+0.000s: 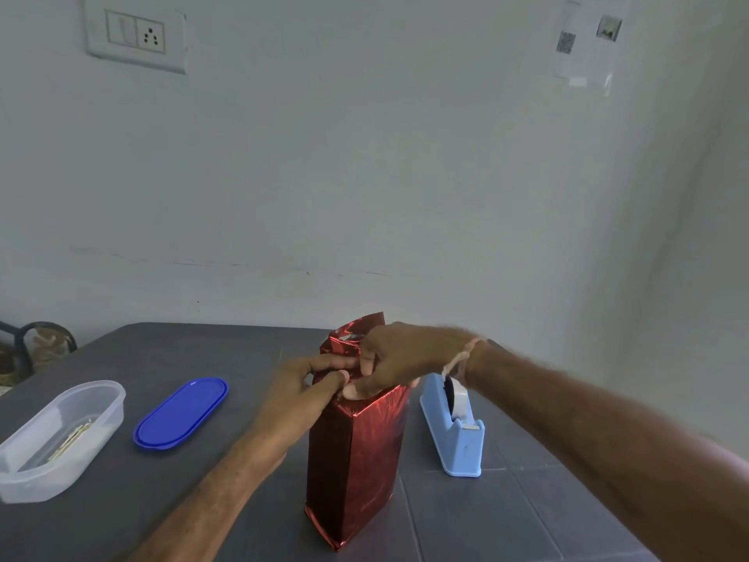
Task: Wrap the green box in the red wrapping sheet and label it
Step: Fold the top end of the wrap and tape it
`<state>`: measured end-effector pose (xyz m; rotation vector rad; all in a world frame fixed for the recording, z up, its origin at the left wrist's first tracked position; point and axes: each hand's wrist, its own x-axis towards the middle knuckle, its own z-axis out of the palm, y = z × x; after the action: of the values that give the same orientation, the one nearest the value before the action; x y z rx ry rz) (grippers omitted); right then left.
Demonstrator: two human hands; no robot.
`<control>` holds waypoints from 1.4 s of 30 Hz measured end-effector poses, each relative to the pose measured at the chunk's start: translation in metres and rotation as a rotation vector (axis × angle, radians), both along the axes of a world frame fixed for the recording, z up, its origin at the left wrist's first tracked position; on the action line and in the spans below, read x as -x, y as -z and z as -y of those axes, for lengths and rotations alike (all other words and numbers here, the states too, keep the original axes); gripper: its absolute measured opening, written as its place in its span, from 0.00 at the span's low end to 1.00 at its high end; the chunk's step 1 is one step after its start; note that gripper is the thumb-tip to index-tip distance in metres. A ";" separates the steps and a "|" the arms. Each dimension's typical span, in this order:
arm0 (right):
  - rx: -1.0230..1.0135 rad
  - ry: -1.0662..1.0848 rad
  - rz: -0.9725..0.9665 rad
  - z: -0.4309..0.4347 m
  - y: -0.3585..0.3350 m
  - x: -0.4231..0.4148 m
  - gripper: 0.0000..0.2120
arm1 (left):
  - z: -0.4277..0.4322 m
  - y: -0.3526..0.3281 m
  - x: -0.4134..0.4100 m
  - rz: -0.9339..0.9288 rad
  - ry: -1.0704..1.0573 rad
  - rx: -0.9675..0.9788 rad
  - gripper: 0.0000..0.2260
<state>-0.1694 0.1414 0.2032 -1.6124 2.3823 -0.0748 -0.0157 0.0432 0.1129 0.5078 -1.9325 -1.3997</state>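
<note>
Forearms point(608, 440) reach to the tall upright box on the dark grey surface point(162, 500), fully covered in shiny red foil wrapping sheet point(356, 460), whose loose top the left hand point(300, 391) and right hand point(401, 358) both pinch; crease those flaps flat before taking tape from the light-blue plastic dispenser point(454, 432) just right of the box

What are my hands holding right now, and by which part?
Both hold the red wrapping sheet at its loose upper end: the left hand pinches a fold, and the right hand grips the crumpled flap beside it.
</note>
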 end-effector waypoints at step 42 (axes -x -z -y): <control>0.803 0.253 1.119 0.003 0.070 0.028 0.08 | 0.014 -0.035 0.025 -0.019 -0.084 -0.119 0.06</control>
<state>-0.1976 0.1386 0.1327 -0.9603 1.6205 -1.6446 -0.0409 0.0290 0.1483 0.6222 -1.7999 -1.4663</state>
